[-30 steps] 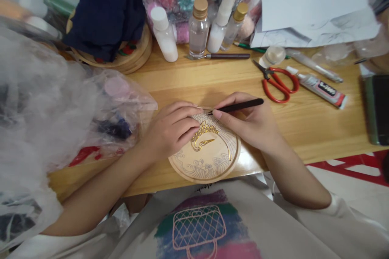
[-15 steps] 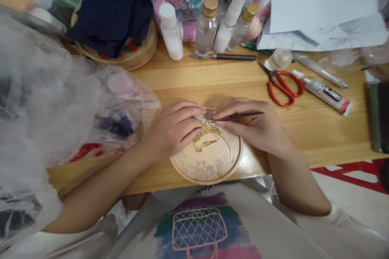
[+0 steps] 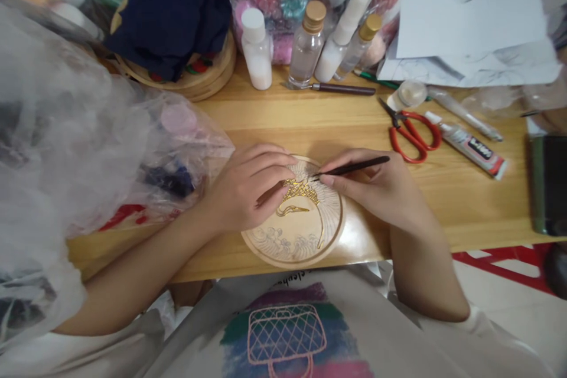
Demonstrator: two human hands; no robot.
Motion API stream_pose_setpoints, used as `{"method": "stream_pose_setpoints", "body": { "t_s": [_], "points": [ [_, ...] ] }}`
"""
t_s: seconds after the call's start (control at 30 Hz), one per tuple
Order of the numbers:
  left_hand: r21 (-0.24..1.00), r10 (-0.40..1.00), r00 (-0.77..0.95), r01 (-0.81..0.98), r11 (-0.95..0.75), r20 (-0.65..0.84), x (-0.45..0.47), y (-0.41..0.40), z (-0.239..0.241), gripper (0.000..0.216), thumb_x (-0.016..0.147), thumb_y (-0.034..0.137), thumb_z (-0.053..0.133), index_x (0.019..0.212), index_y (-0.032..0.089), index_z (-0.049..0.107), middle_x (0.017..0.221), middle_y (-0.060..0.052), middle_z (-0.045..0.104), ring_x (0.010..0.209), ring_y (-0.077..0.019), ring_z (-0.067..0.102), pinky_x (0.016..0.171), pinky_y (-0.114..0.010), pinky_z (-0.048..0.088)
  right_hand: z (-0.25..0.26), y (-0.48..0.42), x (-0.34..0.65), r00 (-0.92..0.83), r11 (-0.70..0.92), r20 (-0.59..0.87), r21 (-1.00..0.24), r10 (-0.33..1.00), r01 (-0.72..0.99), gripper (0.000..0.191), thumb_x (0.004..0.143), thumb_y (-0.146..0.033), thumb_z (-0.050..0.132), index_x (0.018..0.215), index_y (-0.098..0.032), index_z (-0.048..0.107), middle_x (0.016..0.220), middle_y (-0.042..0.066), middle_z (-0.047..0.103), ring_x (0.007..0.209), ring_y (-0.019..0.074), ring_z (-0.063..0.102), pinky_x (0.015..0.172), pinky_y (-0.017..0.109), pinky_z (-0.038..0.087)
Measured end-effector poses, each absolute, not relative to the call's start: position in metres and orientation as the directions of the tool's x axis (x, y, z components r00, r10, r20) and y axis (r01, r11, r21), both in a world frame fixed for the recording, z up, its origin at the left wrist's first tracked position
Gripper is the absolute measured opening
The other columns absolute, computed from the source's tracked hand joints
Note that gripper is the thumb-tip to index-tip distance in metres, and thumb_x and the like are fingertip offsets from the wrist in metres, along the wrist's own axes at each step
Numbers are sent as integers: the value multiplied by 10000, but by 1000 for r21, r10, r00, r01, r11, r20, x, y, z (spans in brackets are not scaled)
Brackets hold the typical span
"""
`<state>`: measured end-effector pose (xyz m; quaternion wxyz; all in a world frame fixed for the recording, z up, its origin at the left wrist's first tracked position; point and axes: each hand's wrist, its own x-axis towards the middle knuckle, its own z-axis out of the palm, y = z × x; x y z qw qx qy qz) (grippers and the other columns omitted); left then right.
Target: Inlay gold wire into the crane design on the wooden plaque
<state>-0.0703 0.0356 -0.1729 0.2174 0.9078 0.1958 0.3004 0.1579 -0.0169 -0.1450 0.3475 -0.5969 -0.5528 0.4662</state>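
Observation:
A round wooden board point(image 3: 310, 248) lies near the table's front edge, printed with fine line patterns. Shiny gold wire outlines point(image 3: 301, 192) form a bird's curved neck, beak and scaly body on it. My left hand point(image 3: 254, 186) rests over the board's left side, fingers bent and thumb near the index finger, holding it steady; whether wire is between those fingertips cannot be made out. Thin dark tweezers point(image 3: 358, 166) are pinched in my right hand point(image 3: 372, 186), at the board's right side. Their tip points at the pattern beside the gold wire.
Red-handled scissors point(image 3: 411, 133) and a glue tube point(image 3: 472, 144) lie to the right. Behind stand several bottles point(image 3: 305, 47), with a craft knife point(image 3: 341, 90) in front. Plastic bags point(image 3: 66, 147) crowd the left; papers point(image 3: 469, 23) lie back right, and a dark device point(image 3: 549, 183) sits far right.
The tweezers have drawn back a little to the right and turned, their tip now apart from my left fingertips. The board has shifted slightly left in view, along with my left hand.

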Motion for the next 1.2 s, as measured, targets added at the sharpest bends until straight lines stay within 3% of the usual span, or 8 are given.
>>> {"method": "stream_pose_setpoints", "body": {
  "t_s": [0.27,0.5,0.8,0.97,1.2],
  "points": [
    [451,471,778,274,-849,416,-69,36,-174,96,911,152,601,1000,178,626,1112,-101,715,1077,-253,634,943,-429,543,-145,-20,161,-66,-186,-217,-930,974,317,141,732,-347,804,770,-219,759,754,17,760,705,172,704,636,291,563],
    [475,496,790,302,-827,361,-67,38,-169,64,936,214,609,981,192,648,1109,-68,703,1055,-230,601,943,-401,517,-146,-19,160,-53,-207,-229,-941,972,268,61,723,-259,801,755,-233,756,749,14,759,696,167,697,623,286,560],
    [566,515,857,414,-713,22,-58,52,-134,160,954,264,533,966,195,676,997,-58,699,967,-243,619,863,-418,510,-152,-16,163,-85,-208,-229,-957,970,203,113,705,-269,789,768,-181,753,740,29,749,672,157,669,613,279,532],
    [674,597,794,379,-633,113,-60,59,-144,152,945,283,558,899,233,694,1039,-39,720,994,-203,641,913,-382,519,-156,-17,164,-101,-193,-213,-964,972,184,151,725,-299,784,802,-173,752,765,37,753,688,153,671,634,273,521],
    [659,509,822,239,-713,253,-63,60,-167,106,909,281,656,893,215,738,1135,-79,702,1047,-210,632,934,-420,524,-157,-17,165,-115,-149,-178,-963,977,224,178,739,-340,781,809,-180,747,800,39,764,708,159,680,652,284,524]
  ]
}}
